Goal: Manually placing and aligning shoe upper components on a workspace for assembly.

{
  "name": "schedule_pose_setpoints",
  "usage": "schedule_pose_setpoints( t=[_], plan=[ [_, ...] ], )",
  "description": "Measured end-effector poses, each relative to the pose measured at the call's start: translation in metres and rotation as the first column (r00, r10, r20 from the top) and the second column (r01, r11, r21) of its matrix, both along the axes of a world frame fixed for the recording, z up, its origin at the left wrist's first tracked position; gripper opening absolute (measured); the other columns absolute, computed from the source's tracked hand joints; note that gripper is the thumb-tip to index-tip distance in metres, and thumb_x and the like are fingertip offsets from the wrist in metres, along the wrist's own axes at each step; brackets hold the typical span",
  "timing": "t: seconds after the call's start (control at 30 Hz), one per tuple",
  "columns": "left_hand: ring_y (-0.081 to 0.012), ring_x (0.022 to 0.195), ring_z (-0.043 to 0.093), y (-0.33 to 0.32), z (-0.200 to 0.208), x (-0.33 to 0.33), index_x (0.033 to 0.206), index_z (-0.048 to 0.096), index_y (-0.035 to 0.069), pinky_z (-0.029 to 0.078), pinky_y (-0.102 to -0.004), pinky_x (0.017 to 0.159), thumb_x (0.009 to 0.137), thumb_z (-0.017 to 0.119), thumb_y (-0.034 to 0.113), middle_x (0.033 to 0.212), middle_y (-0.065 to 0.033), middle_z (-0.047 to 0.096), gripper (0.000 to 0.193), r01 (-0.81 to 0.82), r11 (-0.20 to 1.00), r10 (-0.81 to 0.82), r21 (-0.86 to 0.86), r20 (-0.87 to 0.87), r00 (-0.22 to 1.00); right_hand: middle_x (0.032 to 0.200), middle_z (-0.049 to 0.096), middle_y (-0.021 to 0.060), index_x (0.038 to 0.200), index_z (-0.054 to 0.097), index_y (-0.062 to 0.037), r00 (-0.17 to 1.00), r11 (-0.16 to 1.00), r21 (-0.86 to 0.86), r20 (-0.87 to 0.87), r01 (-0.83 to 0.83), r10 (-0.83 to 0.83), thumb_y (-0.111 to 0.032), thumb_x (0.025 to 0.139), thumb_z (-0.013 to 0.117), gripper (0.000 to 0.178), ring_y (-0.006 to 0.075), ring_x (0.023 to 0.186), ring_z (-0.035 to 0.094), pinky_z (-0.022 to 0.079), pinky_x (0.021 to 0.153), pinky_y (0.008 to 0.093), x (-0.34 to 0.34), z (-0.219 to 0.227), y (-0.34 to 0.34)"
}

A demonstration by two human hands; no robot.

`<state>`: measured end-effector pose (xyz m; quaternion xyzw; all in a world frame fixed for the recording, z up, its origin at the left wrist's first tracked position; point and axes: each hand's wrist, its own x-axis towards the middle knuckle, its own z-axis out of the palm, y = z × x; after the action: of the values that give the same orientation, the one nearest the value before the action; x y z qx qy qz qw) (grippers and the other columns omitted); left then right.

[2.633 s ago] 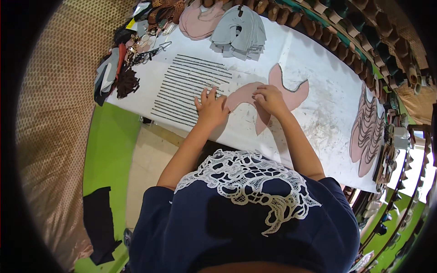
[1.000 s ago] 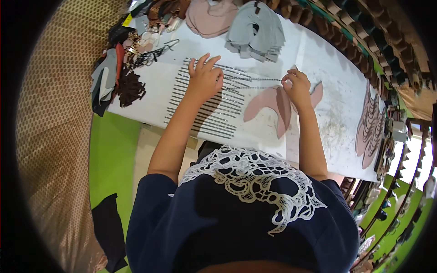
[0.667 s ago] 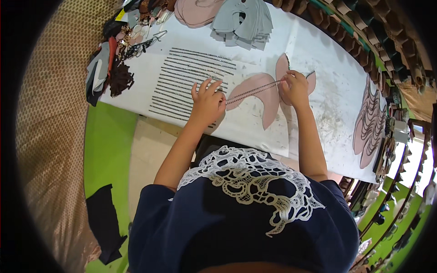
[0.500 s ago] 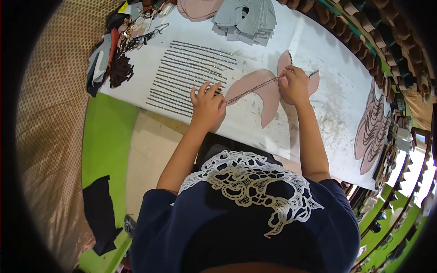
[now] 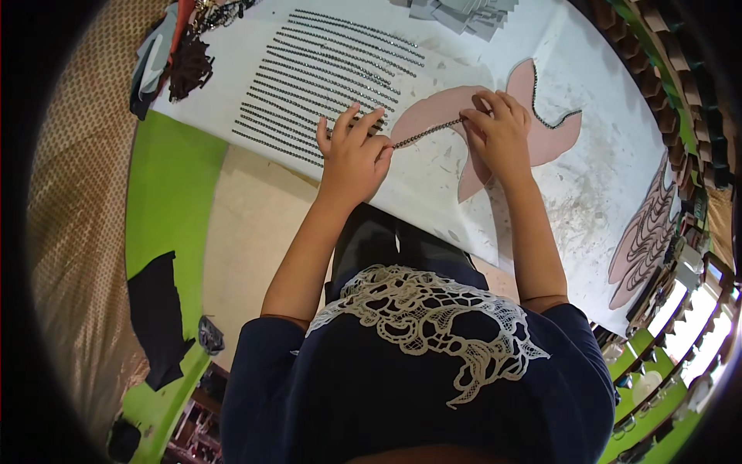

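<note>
A short dark beaded strip (image 5: pixel 427 134) is stretched between my two hands. The thumb and forefinger of my left hand (image 5: pixel 354 158) pinch its left end, while the other fingers stay raised and spread. At its right end, the fingers of my right hand (image 5: pixel 501 138) close on it. Below the strip lies a pink curved cutout (image 5: pixel 434 110), flat on the table. Partly behind my right hand is a second pink cutout (image 5: pixel 555 139), with a dark beaded strip (image 5: pixel 539 108) along its inner curved edge.
Several beaded strips (image 5: pixel 332 58) lie in rows left of my hands on the white table (image 5: pixel 572 205). Grey cut pieces (image 5: pixel 471 14) are stacked at the far side. Pink pieces with dark trim (image 5: pixel 645 232) lie at the right edge. A dark brown tassel-like bundle (image 5: pixel 189 66) sits far left.
The view has shifted, so the table's far side sits higher. My right hand has drawn back from the second cutout, uncovering its trimmed edge. Both hands keep hold of the strip.
</note>
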<state>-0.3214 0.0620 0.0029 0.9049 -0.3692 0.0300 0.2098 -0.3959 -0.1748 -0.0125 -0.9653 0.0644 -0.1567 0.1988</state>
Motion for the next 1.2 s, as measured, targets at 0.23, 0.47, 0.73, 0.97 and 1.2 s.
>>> schedule_pose_setpoints(
  t=[0.23, 0.47, 0.73, 0.97, 1.2],
  plan=[
    [-0.0254, 0.125, 0.040, 0.002, -0.004, -0.004, 0.075, 0.067, 0.019, 0.014, -0.0618, 0.103, 0.072, 0.070, 0.019, 0.124, 0.0031, 0.056, 0.005, -0.028, 1.000, 0.028, 0.007, -0.001, 1.000, 0.117, 0.058, 0.0011, 0.090, 0.067, -0.0155, 0.996, 0.995, -0.047, 0.009, -0.091, 0.091, -0.016, 0.076, 0.070, 0.014, 0.0278, 0.116, 0.049, 0.034, 0.096, 0.0429, 0.000, -0.008, -0.011],
    [-0.0240, 0.124, 0.041, 0.001, -0.004, -0.003, 0.076, 0.067, 0.019, 0.015, -0.0604, 0.103, 0.073, 0.070, 0.019, 0.122, 0.0043, 0.056, 0.004, -0.007, 1.000, 0.007, 0.019, 0.011, 1.000, 0.117, 0.058, 0.0014, 0.089, 0.064, -0.0119, 0.993, 0.991, -0.068, 0.017, -0.114, 0.115, -0.015, 0.078, 0.067, 0.011, 0.0259, 0.114, 0.050, 0.035, 0.094, 0.0401, -0.006, 0.000, -0.010],
    [-0.0226, 0.125, 0.040, 0.001, -0.007, -0.002, 0.076, 0.067, 0.019, 0.014, -0.0600, 0.103, 0.074, 0.069, 0.020, 0.123, 0.0055, 0.055, 0.003, 0.025, 0.999, -0.027, 0.043, 0.055, 0.998, 0.120, 0.057, 0.0023, 0.091, 0.064, -0.0124, 0.995, 0.994, -0.043, -0.021, -0.100, 0.100, -0.014, 0.078, 0.067, 0.013, 0.0250, 0.112, 0.051, 0.036, 0.093, 0.0393, -0.010, 0.001, -0.004],
    [-0.0228, 0.126, 0.038, 0.004, -0.003, -0.002, 0.077, 0.069, 0.023, 0.012, -0.0613, 0.103, 0.075, 0.071, 0.024, 0.124, 0.0070, 0.055, 0.003, 0.014, 0.998, -0.017, 0.061, 0.052, 0.998, 0.118, 0.056, 0.0020, 0.093, 0.066, -0.0167, 0.989, 0.989, 0.022, 0.033, -0.147, 0.147, -0.016, 0.075, 0.069, 0.018, 0.0240, 0.110, 0.050, 0.036, 0.092, 0.0406, -0.006, 0.003, 0.027],
    [-0.0229, 0.126, 0.039, 0.001, -0.003, -0.004, 0.078, 0.069, 0.022, 0.011, -0.0615, 0.103, 0.076, 0.070, 0.024, 0.126, 0.0064, 0.054, 0.002, 0.006, 0.998, -0.007, 0.062, 0.022, 1.000, 0.116, 0.057, -0.0018, 0.089, 0.065, -0.0185, 0.969, 0.970, 0.016, 0.055, -0.242, 0.240, -0.019, 0.073, 0.071, 0.018, 0.0220, 0.111, 0.050, 0.035, 0.094, 0.0410, 0.007, -0.003, 0.059]
  ],
)
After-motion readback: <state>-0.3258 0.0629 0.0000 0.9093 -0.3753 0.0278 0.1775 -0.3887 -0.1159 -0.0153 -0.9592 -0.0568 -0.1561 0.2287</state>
